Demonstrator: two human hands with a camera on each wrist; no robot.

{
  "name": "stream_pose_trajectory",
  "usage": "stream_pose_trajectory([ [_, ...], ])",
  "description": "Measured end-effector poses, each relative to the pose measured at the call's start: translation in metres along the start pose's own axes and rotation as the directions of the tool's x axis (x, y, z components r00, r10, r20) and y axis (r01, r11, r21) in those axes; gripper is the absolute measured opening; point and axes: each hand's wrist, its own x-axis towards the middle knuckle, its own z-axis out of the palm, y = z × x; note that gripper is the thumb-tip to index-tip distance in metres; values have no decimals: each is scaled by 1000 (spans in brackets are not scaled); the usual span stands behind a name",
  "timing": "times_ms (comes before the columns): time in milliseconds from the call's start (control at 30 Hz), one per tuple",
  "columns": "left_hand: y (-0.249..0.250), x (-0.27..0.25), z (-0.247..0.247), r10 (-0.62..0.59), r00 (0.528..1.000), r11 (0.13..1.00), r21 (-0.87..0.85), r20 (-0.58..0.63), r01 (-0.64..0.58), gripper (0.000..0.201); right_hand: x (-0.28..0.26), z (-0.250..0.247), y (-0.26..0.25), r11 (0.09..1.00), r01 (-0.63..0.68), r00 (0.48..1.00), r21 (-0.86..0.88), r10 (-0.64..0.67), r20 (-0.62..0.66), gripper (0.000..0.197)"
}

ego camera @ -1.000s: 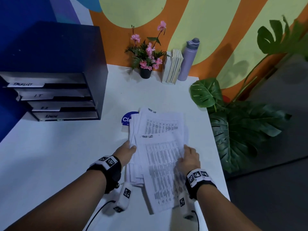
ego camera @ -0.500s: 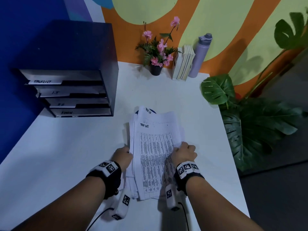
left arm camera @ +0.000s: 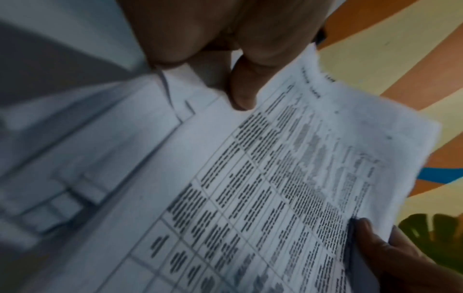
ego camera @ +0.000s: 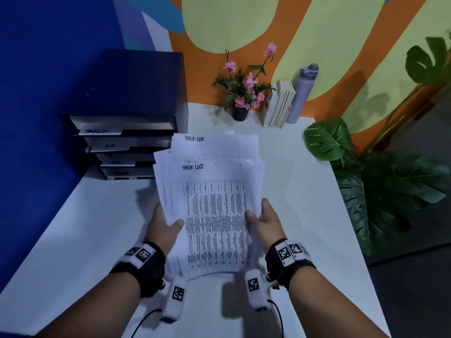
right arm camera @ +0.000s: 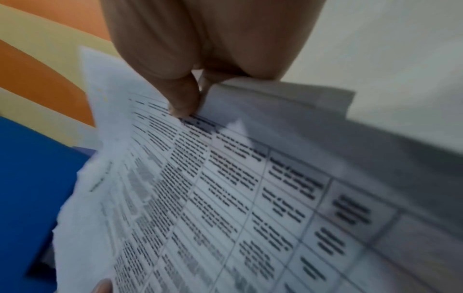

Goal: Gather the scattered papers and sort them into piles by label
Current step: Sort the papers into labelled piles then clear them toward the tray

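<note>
Both hands, left hand (ego camera: 164, 231) and right hand (ego camera: 266, 223), clamp the ragged paper stack (ego camera: 214, 203) at its sides above the worktop (ego camera: 305, 191); best tap edges square, thumbs pinning top sheet, before sorting.

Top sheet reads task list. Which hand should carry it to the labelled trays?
Left, probably. The tray organizer stands on the left hand's side; the right hand can hold the paper stack.

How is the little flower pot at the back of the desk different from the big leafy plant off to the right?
The flower pot stands on the white desk by the wall; the big leafy plant rises beside the desk's right edge. The flower pot carries pink blossoms and fine fern-like fronds; the leafy plant shows only broad, dark, split leaves. The potted flowers look far smaller. Both have green foliage.
</note>
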Motion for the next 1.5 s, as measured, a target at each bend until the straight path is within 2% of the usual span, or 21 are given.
stream_pose_trajectory([
  [133,27,1,-44,157,982,968,-178,-106,-174,38,-7,19,-48,971,183,982,153,-189,24,27],
  [200,34,1,-62,173,976,946,-253,-130,-202,37,-11,29,-57,944,243,965,224,-259,47,42],
  [300,30,-1,-80,168,980,925,-325,-110,-195,55,-19,43,-59,935,263,956,239,-286,64,61],
  [367,24,-1,-85,149,984,915,-365,-93,-173,66,-21,49,-62,928,277,951,247,-302,70,62],
  [500,17,6,-84,130,988,906,-394,-88,-155,60,-24,58,-82,886,311,936,344,-348,52,69],
  [567,17,8,-85,103,989,911,-389,-104,-135,61,-24,61,-90,873,387,914,296,-405,-2,73],
  [633,17,9,-87,100,988,901,-410,-120,-141,61,-23,61,-97,816,555,831,165,-552,-66,84],
  [700,23,7,-88,126,984,877,-450,-127,-170,64,-20,58,-102,711,703,710,-9,-702,-46,94],
  [733,28,5,-89,151,980,857,-476,-133,-197,65,-20,55,-105,640,760,644,-117,-765,-4,91],
  [800,37,-1,-89,208,966,815,-518,-156,-260,62,-18,51,-109,489,808,541,-328,-837,85,67],
  [867,46,-4,-88,242,949,799,-513,-200,-312,53,-18,47,-112,402,797,506,-451,-852,135,46],
  [900,49,-5,-87,250,943,797,-507,-218,-328,52,-18,46,-113,395,799,503,-454,-852,144,45],
  [967,49,-4,-86,240,942,798,-505,-234,-329,57,-18,44,-113,460,820,526,-341,-840,131,54],
  [1000,47,-1,-85,219,950,804,-510,-224,-306,59,-19,44,-113,536,809,570,-239,-815,100,58],
  [1033,44,1,-84,193,960,807,-523,-205,-274,61,-21,45,-112,635,763,644,-126,-763,59,63],
  [1100,40,4,-81,146,975,821,-529,-168,-214,63,-23,50,-104,823,560,827,101,-563,2,72],
  [1133,38,5,-80,122,979,830,-524,-165,-192,60,-23,54,-99,880,429,899,206,-438,-1,76],
  [1167,38,5,-79,96,981,835,-522,-171,-173,56,-21,59,-94,906,316,943,282,-332,7,78],
  [1267,42,6,-77,107,974,829,-523,-201,-199,53,-16,73,-90,921,196,972,337,-228,57,64],
  [1400,52,5,-78,164,938,777,-547,-304,-313,31,-21,80,-91,935,246,954,256,-280,110,35],
  [1500,60,4,-78,187,899,802,-467,-397,-373,55,-23,75,-84,925,303,921,230,-346,179,33],
])
